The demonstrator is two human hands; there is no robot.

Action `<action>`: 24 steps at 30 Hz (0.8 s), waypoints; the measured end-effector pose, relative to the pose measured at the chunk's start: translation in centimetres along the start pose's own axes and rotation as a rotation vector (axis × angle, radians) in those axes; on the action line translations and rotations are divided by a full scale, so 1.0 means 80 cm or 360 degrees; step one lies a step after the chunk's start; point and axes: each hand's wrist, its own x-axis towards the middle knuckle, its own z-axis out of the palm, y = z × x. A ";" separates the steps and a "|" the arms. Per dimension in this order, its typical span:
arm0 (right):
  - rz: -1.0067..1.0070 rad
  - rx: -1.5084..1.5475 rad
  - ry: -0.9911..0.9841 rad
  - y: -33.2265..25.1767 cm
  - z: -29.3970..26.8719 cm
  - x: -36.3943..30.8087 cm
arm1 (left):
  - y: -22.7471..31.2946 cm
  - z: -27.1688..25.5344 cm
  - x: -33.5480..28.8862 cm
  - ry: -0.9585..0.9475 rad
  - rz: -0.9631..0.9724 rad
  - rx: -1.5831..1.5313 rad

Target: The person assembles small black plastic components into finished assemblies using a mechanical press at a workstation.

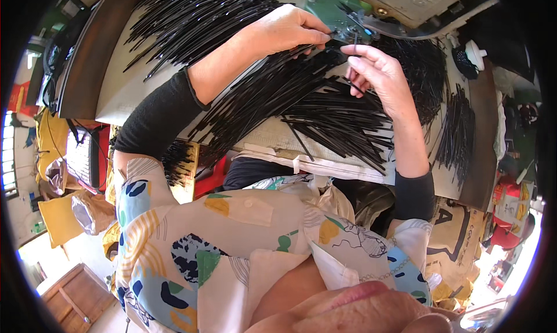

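My left hand [284,30] reaches in from the left with thumb and fingers pinched together beside the small metal parts [348,32] of a green-bedded machine [325,5]. What lies between its fingertips is too small to make out. Opposite it, my right hand [380,74] has its fingers curled round a thin black strip [355,38], whose upper end points up toward the metal parts. Under both hands, a loose pile of long thin black strips [272,89] spreads over the table. Another layer of strips [342,115] fans out below my right hand.
A large heap of black strips [191,19] covers the table's far left. A tangled mass [415,72] and a smaller bundle [455,127] lie on the right. Dark raised boards [93,54] edge the table. A grey machine cover [406,2] overhangs the far side.
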 end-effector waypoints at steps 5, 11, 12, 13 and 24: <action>-0.0003 -0.0049 -0.0009 -0.001 -0.001 0.000 | -0.003 0.020 0.015 0.0064 0.0111 -0.0346; -0.0021 -0.0058 -0.0009 -0.003 -0.004 0.001 | 0.001 0.029 0.018 0.0168 0.0138 -0.0493; -0.0024 -0.0053 0.0003 -0.004 -0.004 0.001 | 0.001 0.030 0.019 0.0185 0.0160 -0.0530; -0.0027 -0.0048 0.0015 -0.005 -0.004 0.000 | 0.001 0.030 0.021 0.0202 0.0182 -0.0566; -0.0042 0.0017 0.0033 -0.005 -0.006 0.001 | 0.004 0.035 0.025 0.0259 0.0106 -0.0717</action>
